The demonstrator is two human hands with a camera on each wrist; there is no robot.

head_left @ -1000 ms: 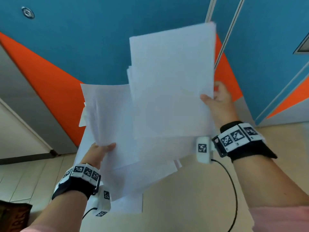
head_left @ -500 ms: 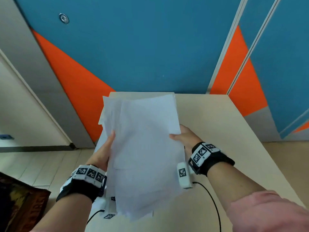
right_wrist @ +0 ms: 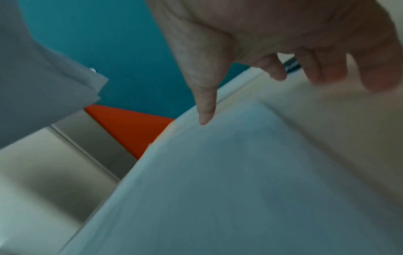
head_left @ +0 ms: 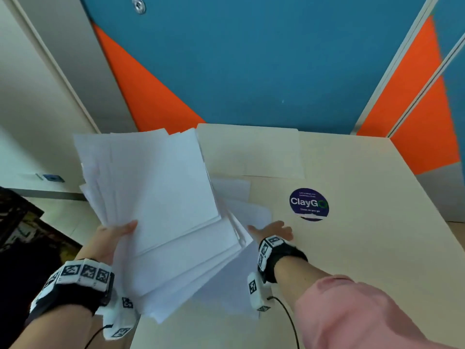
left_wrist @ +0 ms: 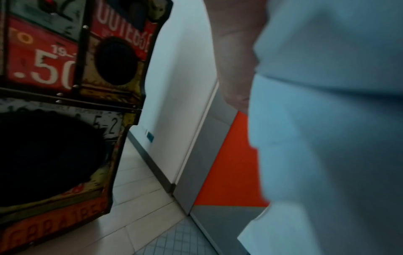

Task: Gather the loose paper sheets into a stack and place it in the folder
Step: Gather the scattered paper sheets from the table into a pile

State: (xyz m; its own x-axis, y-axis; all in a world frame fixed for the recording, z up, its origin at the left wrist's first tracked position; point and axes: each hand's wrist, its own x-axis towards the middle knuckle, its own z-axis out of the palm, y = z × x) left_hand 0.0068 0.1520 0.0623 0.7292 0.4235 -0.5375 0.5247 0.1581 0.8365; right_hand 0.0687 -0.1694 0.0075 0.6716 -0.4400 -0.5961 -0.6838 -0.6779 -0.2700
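Observation:
My left hand [head_left: 114,236] grips an untidy stack of white sheets [head_left: 161,197] by its left edge, thumb on top, and holds it tilted above the table's left side. The left wrist view shows the stack's underside [left_wrist: 327,138]. My right hand [head_left: 273,229] is off the stack, fingers spread low over loose white sheets [head_left: 242,195] lying on the table. Seen from the right wrist, the thumb [right_wrist: 205,110] points down at one of these sheets [right_wrist: 240,181]. A cream folder [head_left: 251,152] lies flat at the table's far edge.
The beige table [head_left: 364,260] carries a round blue ClayGo sticker [head_left: 309,204] right of my right hand. A blue and orange wall [head_left: 251,71] stands behind it. A decorated box [left_wrist: 54,103] sits on the tiled floor at the left.
My right hand let go of the stack and dropped to the sheets on the table. The left hand now holds the stack alone, lower and further left.

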